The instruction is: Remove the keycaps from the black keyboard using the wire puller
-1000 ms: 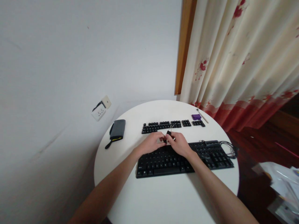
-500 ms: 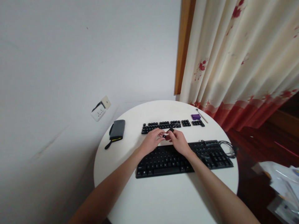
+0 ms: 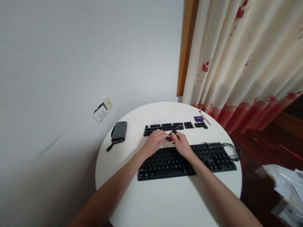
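Note:
A black keyboard (image 3: 175,172) lies across the white round table, several keys gone from its upper part. Above its back edge my two hands meet. My left hand (image 3: 155,141) is closed in a pinch on a small black keycap (image 3: 167,138). Wrapped round the black handle of a wire keycap puller (image 3: 174,131) is my right hand (image 3: 181,142); the puller's thin wires point away to the upper right. Behind the hands, loose black keycaps (image 3: 188,125) stand in rows. My fingers partly hide both held things.
At the table's left lies a grey pouch (image 3: 119,130) with a strap. A purple cloth (image 3: 199,119) and a thin brush (image 3: 206,118) lie at the back right. The keyboard's coiled cable (image 3: 233,151) hangs by the right edge. A wall stands close on the left.
My left fingers have shifted slightly around the keycap, which shows a little more clearly at their tips. The right hand keeps its hold on the puller.

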